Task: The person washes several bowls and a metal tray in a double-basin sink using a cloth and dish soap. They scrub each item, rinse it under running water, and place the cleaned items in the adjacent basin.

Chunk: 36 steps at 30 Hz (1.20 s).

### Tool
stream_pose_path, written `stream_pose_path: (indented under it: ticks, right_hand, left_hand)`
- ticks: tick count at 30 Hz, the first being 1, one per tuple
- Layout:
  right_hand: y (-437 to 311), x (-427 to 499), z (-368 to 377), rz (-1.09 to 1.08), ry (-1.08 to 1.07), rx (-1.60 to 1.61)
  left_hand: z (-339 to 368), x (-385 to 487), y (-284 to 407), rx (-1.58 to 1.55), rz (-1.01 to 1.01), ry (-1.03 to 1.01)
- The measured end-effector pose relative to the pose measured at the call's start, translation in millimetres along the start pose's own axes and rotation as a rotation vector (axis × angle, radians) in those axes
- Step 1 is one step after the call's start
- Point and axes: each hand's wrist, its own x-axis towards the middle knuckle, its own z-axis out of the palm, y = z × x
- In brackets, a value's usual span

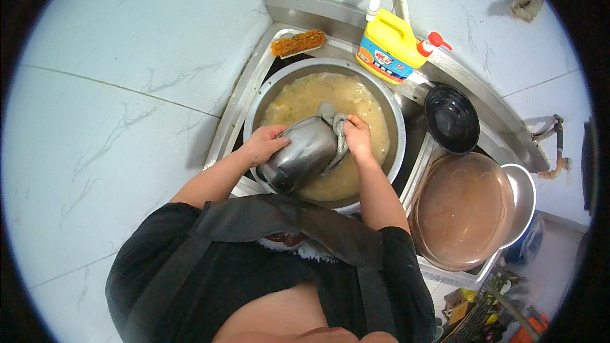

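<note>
A stainless steel bowl (305, 152) is tilted over a large metal basin (253, 119) filled with cloudy yellowish water (329, 90). My left hand (267, 145) grips the bowl's left side, its thumb on the outer wall. In my right hand (356, 134) a grey-green cloth (339, 126) is bunched against the bowl's right rim. The bowl's inside faces away from me and is hidden. Bits of green and pale scraps float in the water.
An orange-bristled brush (298, 44) lies at the sink's back-left corner. Behind the basin stands a yellow detergent jug (391, 47) with a red pump. To the right are a black bowl (451, 119), a large brownish round vessel (462, 209), a metal bowl (523, 200) and a wall tap (555, 152).
</note>
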Motion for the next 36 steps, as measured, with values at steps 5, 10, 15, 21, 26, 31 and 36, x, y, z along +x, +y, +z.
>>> stream_pose_path:
  ticks: [5,10,15,21,26,31,36]
  right_hand:
    - [-24,-29,32,-0.086,-0.092,0.036]
    - [-29,-59,69,-0.914,-0.303,-0.830]
    - [-10,-33,37,-0.562,0.091,-0.839]
    - [23,14,-46,-0.049,0.254,-1.323]
    - [80,15,-65,0.117,-0.013,-1.572]
    - [55,7,-46,0.448,0.236,0.346]
    - [-20,-18,45,-0.410,-0.144,-0.541]
  left_hand:
    - [-6,14,-11,0.235,0.071,0.067]
    - [4,24,-15,0.106,-0.022,0.095]
    - [8,9,-13,0.127,0.056,0.032]
    - [-7,0,-5,0.009,0.086,0.085]
    - [-9,15,-9,-0.301,0.084,0.254]
    - [6,32,-20,-0.197,0.100,0.423]
    - [28,46,-12,-0.115,0.121,0.451]
